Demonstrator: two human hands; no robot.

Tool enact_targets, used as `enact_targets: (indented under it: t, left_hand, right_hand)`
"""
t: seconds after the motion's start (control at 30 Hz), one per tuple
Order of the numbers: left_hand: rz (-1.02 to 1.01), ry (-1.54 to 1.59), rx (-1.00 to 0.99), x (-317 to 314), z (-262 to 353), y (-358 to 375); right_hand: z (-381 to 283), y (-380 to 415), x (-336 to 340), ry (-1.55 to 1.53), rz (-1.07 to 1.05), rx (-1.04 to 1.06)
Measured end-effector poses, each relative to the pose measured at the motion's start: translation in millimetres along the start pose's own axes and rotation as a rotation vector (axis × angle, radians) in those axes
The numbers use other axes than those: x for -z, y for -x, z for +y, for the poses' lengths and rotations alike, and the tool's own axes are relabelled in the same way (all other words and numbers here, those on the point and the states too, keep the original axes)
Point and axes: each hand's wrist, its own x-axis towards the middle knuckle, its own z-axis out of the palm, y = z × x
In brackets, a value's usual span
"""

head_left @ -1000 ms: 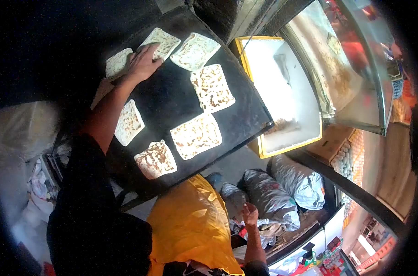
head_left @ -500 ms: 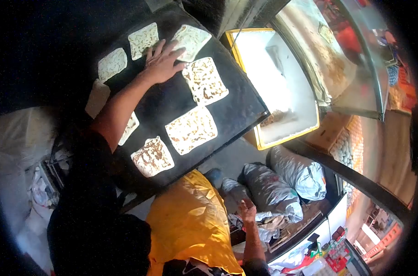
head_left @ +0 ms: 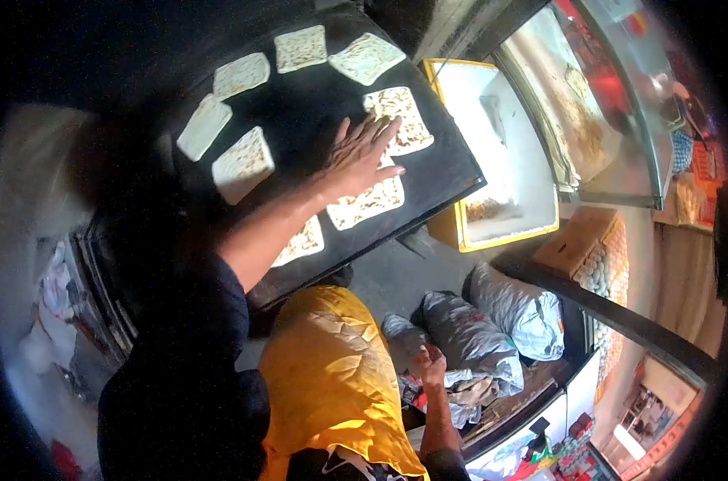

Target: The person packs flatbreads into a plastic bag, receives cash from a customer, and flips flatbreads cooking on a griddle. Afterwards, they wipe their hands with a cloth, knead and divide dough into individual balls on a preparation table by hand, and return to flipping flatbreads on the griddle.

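Observation:
My left hand [head_left: 362, 152] reaches over a dark flat griddle [head_left: 300, 120], its fingers spread. The fingertips overlap the edge of a browned flatbread [head_left: 410, 127], and the palm partly hides another flatbread [head_left: 368, 207] below. Whether the fingers press on the bread cannot be made out. Several more square flatbreads lie in a loose ring, including a pale one [head_left: 368, 58] at the top and a spotted one [head_left: 244, 164] on the left. My forearm covers part of a flatbread [head_left: 306, 244] near the front edge. Low beside my yellow apron [head_left: 324, 361], my right hand [head_left: 432, 365] is curled closed, with nothing visible in it.
A white foam box with a yellow rim [head_left: 460, 216] stands right of the griddle. Stuffed grey sacks [head_left: 472, 337] lie below it. A dark metal bar [head_left: 612, 309] crosses the right side, near a cardboard box [head_left: 576, 240] and stacked egg trays [head_left: 608, 264].
My left hand has moved from the top flatbreads down and right to those on the right side. The view has shifted, so the griddle sits further right. My right hand stays low.

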Motion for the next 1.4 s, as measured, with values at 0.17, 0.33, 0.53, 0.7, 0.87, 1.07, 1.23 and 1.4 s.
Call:
enact_targets:
  t: [0.17, 0.33, 0.53, 0.7, 0.87, 1.07, 1.23, 1.4]
  left_hand:
    - [0.062, -0.110, 0.064, 1.5, 2.8, 169.6]
    - [-0.006, -0.166, 0.215, -12.2, -7.6, 263.0]
    - [0.140, 0.017, 0.346, 9.0, -28.0, 252.8]
    - [0.081, -0.084, 0.503, 38.2, -90.7, 220.3]
    - [0.049, -0.169, 0.519, 42.4, -133.1, 196.0]
    - [-0.149, 0.193, 0.349, 78.2, -184.8, 193.0]
    - [0.053, 0.152, 0.713, 72.0, -332.0, 184.5]
    - [0.151, 0.006, 0.919, 55.0, -402.7, 163.4]
  right_hand:
    - [-8.5, 29.4, 5.3, -0.128, -0.018, 0.067]
    - [70.8, 55.2, 10.7, 0.067, 0.004, 0.124]
    - [146.6, 96.7, 28.5, 0.074, -0.020, -0.013]
    - [180.3, 117.3, 32.3, 0.014, -0.002, 0.010]
    - [174.2, 120.0, 10.1, 0.178, 0.001, 0.035]
    - [79.6, 127.6, -78.7, 0.173, -0.005, -0.027]
    - [43.5, 109.4, -148.7, 0.104, -0.075, 0.065]
    - [-13.6, 142.0, -185.8, 0.121, -0.020, 0.058]
